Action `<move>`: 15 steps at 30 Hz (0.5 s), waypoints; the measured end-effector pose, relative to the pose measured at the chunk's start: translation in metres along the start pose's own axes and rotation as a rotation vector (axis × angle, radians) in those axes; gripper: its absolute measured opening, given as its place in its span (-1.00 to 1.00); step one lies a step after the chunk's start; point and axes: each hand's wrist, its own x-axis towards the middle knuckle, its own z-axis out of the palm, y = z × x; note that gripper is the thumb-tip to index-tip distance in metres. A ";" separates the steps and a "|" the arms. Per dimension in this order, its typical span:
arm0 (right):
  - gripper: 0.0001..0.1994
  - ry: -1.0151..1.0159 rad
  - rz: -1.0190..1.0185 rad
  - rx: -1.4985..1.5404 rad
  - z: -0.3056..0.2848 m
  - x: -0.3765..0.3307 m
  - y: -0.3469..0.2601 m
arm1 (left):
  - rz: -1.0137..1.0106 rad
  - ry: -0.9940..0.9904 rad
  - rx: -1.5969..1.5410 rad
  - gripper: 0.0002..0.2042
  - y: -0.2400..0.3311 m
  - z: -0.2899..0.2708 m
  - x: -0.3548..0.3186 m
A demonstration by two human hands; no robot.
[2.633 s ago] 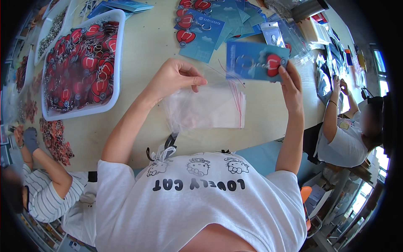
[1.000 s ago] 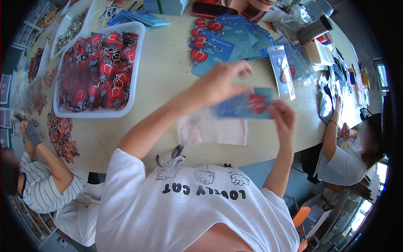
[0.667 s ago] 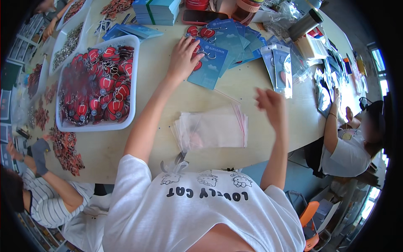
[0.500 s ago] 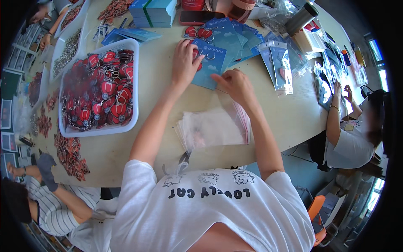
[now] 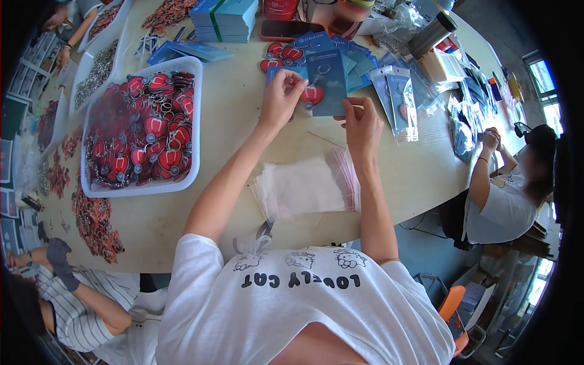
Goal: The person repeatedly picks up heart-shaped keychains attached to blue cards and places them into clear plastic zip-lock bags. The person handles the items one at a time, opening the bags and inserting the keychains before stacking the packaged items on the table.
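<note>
A blue card point(image 5: 331, 91) is raised above the table, with a red keychain point(image 5: 312, 95) on its front and the metal ring near the top. My right hand point(image 5: 364, 128) pinches the card at its lower right corner. Close to the card's left edge, my left hand point(image 5: 283, 100) has thumb and fingertips drawn together; whether anything is between them does not show. Behind lie more blue cards point(image 5: 360, 64), and several red keychains point(image 5: 283, 52) rest at their left. Nearer to me is a stack of clear plastic bags point(image 5: 304, 188).
A white bin point(image 5: 196, 131) full of red keychains stands left, beside loose orange-red pieces point(image 5: 100, 225). Banded blue cards point(image 5: 228, 21), a phone point(image 5: 289, 29) and a metal flask point(image 5: 433, 33) are farther back. Bagged cards point(image 5: 395, 103) lie right. Co-workers sit on both sides.
The blue card has been lifted and shifted right, its lower right corner now in my right hand. My left hand has moved right, off the card's face to its left edge.
</note>
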 end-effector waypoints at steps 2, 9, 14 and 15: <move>-0.86 0.002 -0.051 0.135 -0.006 0.004 0.004 | -0.071 -0.014 -0.164 -0.79 0.003 0.000 -0.004; -0.81 -0.135 -0.061 0.535 -0.021 0.010 0.006 | -0.252 -0.288 -0.195 -0.70 0.054 0.002 -0.012; -0.80 -0.155 -0.074 0.643 -0.017 0.000 0.002 | -0.146 -0.277 -0.234 -0.77 0.071 0.015 -0.024; -0.79 -0.164 -0.067 0.634 -0.019 -0.001 0.005 | -0.192 -0.273 -0.286 -0.77 0.072 0.016 -0.026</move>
